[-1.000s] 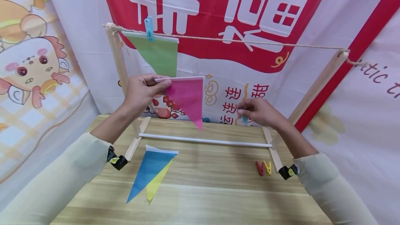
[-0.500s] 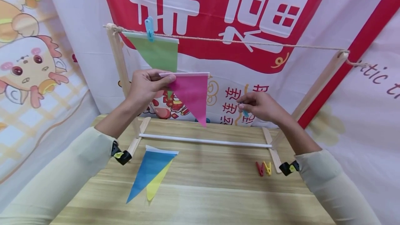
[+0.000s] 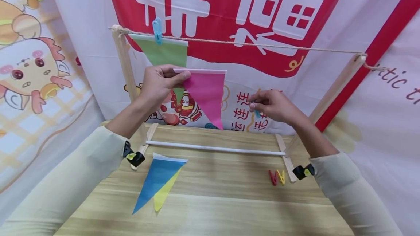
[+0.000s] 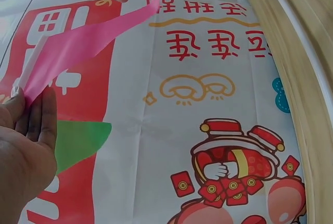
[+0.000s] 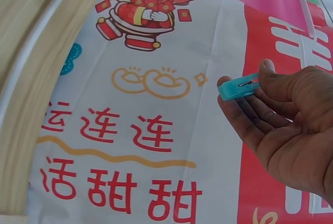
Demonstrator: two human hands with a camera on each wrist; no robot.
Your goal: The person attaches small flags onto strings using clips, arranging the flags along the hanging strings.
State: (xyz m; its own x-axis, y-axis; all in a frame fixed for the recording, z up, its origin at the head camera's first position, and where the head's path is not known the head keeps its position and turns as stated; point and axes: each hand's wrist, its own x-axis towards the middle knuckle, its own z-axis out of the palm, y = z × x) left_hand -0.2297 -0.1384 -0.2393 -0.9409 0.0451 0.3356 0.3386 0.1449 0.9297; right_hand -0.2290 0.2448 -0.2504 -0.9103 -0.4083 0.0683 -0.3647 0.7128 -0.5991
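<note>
My left hand (image 3: 163, 83) pinches the upper left corner of a pink triangular flag (image 3: 207, 90), which hangs point down below the twine (image 3: 229, 42). In my right hand (image 3: 273, 105) a light blue clothespin (image 5: 238, 87) is pinched between thumb and fingers, to the right of the pink flag. A green flag (image 3: 167, 52) hangs on the twine at the left, held by another light blue clothespin (image 3: 157, 31). The left hand and pink flag partly cover the green flag's lower part.
Two wooden posts (image 3: 339, 83) hold the twine, with a white rod (image 3: 213, 148) between their feet. A blue flag (image 3: 159, 177) overlaps a yellow flag (image 3: 166, 192) on the table (image 3: 229, 210). A red clothespin (image 3: 273, 177) and a yellow clothespin (image 3: 281, 177) lie at right.
My left hand has raised the pink flag toward the twine and moved it to the right. The right hand has risen slightly with its clothespin.
</note>
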